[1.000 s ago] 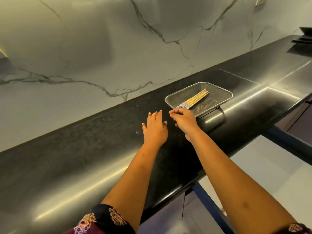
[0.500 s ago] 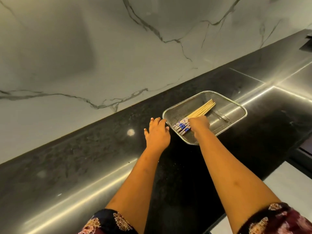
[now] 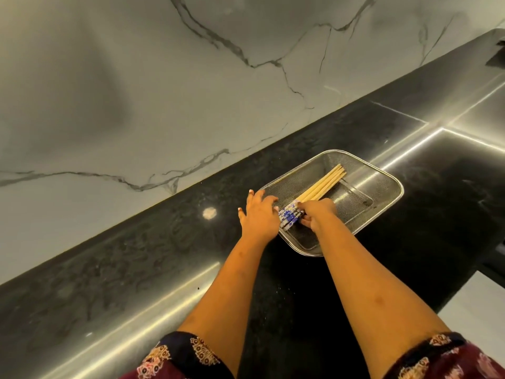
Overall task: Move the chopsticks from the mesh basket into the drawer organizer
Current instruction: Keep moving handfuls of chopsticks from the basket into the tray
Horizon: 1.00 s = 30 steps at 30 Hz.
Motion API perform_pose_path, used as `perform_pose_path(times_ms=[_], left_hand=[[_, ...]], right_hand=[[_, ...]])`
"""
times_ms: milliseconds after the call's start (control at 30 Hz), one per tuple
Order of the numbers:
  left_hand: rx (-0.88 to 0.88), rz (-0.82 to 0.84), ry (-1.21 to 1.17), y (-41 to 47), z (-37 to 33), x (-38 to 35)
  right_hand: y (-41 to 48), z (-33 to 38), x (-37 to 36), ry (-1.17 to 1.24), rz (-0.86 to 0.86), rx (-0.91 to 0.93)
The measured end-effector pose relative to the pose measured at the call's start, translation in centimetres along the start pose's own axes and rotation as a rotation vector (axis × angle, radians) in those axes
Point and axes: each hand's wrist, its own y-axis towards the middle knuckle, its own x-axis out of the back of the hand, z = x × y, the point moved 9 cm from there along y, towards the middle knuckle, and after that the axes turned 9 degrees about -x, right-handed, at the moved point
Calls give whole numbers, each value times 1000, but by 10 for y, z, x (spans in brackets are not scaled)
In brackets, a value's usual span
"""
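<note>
1. On the black polished surface (image 3: pixel 136 269), below a veined marble wall (image 3: pixel 136 91), stands the mesh basket (image 3: pixel 382 198), and the chopsticks (image 3: pixel 319 187) lie in it as one bundle, patterned blue ends toward the person and plain wooden tips toward the far corner.
2. The right hand (image 3: pixel 317 214) reaches into the basket, its fingers curled over the bundle just past the patterned ends. They seem to be closing on it, though whether the grip is complete I cannot tell.
3. The left hand (image 3: pixel 259 217) rests at the near-left edge of the basket, palm down, fingers (image 3: pixel 252 196) loosely spread and holding nothing. It sits against the patterned ends, probably steadying the basket or squaring the bundle.
4. Progress, as I judge it: only the pickup is under way. No chopstick has left the basket.
5. What remains is nearly everything: lifting the bundle out, carrying it to the drawer organizer, and laying it in. Neither drawer nor organizer is in view.
</note>
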Motion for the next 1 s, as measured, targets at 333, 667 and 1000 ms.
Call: perform_pose_path(times_ms=[333, 667, 1000], left_hand=[[-32, -93, -101, 10, -3, 3], [330, -309, -1184, 5, 16, 30], [308, -196, -1684, -12, 2, 38]], right_hand=[[-14, -2, -12, 173, 204, -110], [-75, 28, -41, -74, 561, 37], [-124, 5, -80, -579, 837, 145]])
